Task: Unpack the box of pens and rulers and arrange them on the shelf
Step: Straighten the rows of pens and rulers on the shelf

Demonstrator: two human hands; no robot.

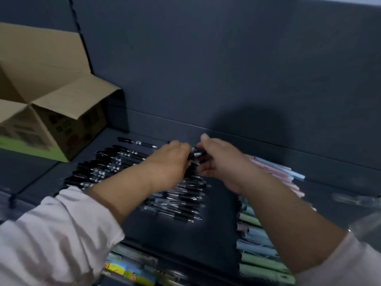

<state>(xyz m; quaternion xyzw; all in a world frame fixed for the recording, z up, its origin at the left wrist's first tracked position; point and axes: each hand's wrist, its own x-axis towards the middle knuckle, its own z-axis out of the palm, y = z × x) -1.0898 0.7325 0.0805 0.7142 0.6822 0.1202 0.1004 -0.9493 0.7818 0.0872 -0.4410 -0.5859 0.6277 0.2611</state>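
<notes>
At the back left corner of the shelf [216, 223] stands one cardboard box [51, 112], flaps open, its inside hidden from here; just right of it, along the back edge, a lone black pen [137, 143] lies by itself. In front of that pen the black pens [111, 168] lie side by side in what look like two overlapping columns running towards the front edge; they are too many and too blurred for an exact count, though I judge several dozen. The left hand [171, 159] reaches over them with its fingers curled round one end of a small bundle of black pens [195, 156], held just above the laid rows near the back edge; how many are in the bundle I cannot tell. The right hand [220, 159] meets it at the other end, fingers cupped under the bundle and thumb lifted. Such pens are probably light, stiff and smooth-barrelled, so a loose bundle is likely to slide and fan out; holding it at both ends, or across the middle near the rubber grips, should keep it square. Towards the right edge a column of pastel pens [274, 169] in pink, blue and green runs from back to front, partly hidden by the right forearm; at least a dozen show. No rulers are visible. Below the front edge, some printed packets [127, 269] show on a lower level, blurred.
</notes>
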